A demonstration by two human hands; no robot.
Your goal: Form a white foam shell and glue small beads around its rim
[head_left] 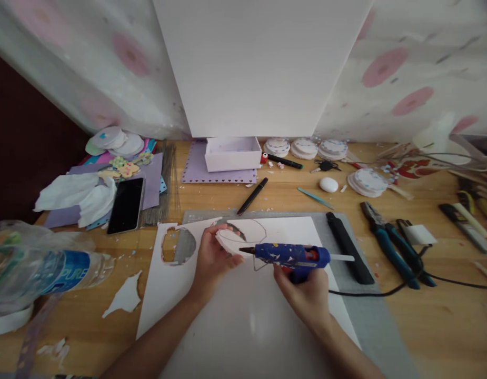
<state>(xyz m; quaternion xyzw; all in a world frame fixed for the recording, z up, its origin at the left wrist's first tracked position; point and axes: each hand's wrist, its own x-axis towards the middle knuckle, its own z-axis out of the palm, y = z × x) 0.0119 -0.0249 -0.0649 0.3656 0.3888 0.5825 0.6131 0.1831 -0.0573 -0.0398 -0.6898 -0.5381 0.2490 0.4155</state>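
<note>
My right hand (pixel 306 289) is wrapped round the handle of a blue hot glue gun (pixel 282 255), which has a white glue stick (pixel 341 258) poking from its back end. Its dark nozzle points left, at the edge of a white round foam-like piece (pixel 229 239). That piece is tilted up between the fingers and thumb of my left hand (pixel 211 255). Whether the nozzle touches it I cannot tell. Under both hands lies a white sheet (pixel 168 295) with cut-out holes and a drawn curve, on a grey cutting mat (pixel 346 226).
Pliers (pixel 389 242), a black cutter-like tool (pixel 348 247) and the gun's cord lie to the right. Several round white stacks (pixel 367 181) and a white box (pixel 232 155) stand at the back. A phone (pixel 126 205) and a water bottle (pixel 57 271) are on the left.
</note>
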